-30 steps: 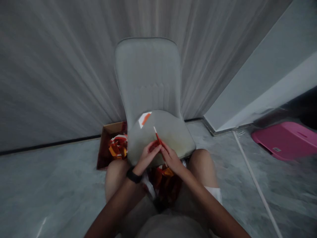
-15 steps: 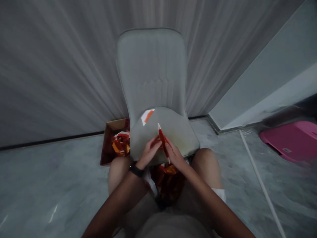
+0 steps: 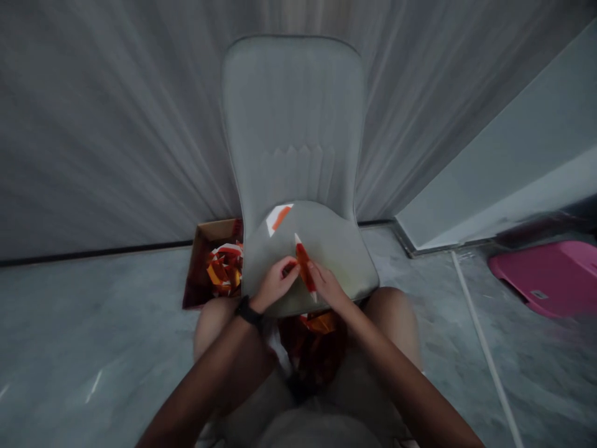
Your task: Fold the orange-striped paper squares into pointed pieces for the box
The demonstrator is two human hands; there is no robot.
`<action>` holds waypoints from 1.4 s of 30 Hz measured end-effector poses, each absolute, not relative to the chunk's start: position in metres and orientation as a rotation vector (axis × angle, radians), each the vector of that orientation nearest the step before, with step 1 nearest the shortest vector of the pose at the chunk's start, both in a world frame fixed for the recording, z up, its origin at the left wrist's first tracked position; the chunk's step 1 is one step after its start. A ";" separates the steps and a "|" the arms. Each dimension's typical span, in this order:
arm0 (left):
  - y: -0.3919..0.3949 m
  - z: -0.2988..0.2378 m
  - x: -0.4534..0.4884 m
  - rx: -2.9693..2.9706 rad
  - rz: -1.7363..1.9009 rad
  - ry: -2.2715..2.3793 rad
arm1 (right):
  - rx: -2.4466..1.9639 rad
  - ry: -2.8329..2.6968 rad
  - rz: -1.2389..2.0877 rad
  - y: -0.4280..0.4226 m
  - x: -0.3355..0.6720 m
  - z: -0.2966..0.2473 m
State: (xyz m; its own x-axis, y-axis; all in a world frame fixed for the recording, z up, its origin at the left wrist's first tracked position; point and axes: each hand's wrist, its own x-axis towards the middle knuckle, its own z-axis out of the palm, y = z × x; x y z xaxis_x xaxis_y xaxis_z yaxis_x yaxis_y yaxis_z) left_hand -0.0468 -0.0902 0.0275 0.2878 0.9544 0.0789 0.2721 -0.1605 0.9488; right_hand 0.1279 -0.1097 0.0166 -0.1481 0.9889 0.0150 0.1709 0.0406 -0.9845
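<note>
A narrow red-orange strip with pointed white ends (image 3: 305, 269), apparently folded paper or foil, is held over the seat of a grey chair (image 3: 342, 246). My right hand (image 3: 329, 286) grips its right edge between thumb and fingers. At its left edge, my left hand (image 3: 278, 283) is closed in a pinch, thumb and fingertips against the strip. A black band (image 3: 249, 310) circles my left wrist. Farther back on the seat lies a flat white piece with an orange stripe (image 3: 278, 219), touched by neither hand.
An open box (image 3: 192, 283) on the floor left of the chair contains crumpled red, orange and white pieces (image 3: 224, 270). Similar shiny red-orange material (image 3: 314, 348) sits between my knees. A pink plastic object (image 3: 555, 277) stands at right. A grey curtain (image 3: 116, 124) hangs behind.
My hands have spread slightly apart, and the strip now shows more of its broad orange face. The camera view has shifted a little; the piece on the seat stays put.
</note>
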 end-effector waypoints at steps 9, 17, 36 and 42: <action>-0.093 0.020 -0.052 1.603 0.858 1.141 | -1.336 -1.428 1.179 -0.115 0.144 0.011; -0.108 0.029 -0.042 1.720 0.772 1.122 | -1.317 -1.443 1.111 -0.127 0.147 0.008; -0.115 0.040 -0.044 1.716 0.774 1.081 | -1.456 -1.453 1.002 -0.133 0.150 0.025; -0.115 0.035 -0.049 1.673 0.742 0.992 | -1.427 -1.604 1.062 -0.132 0.166 0.029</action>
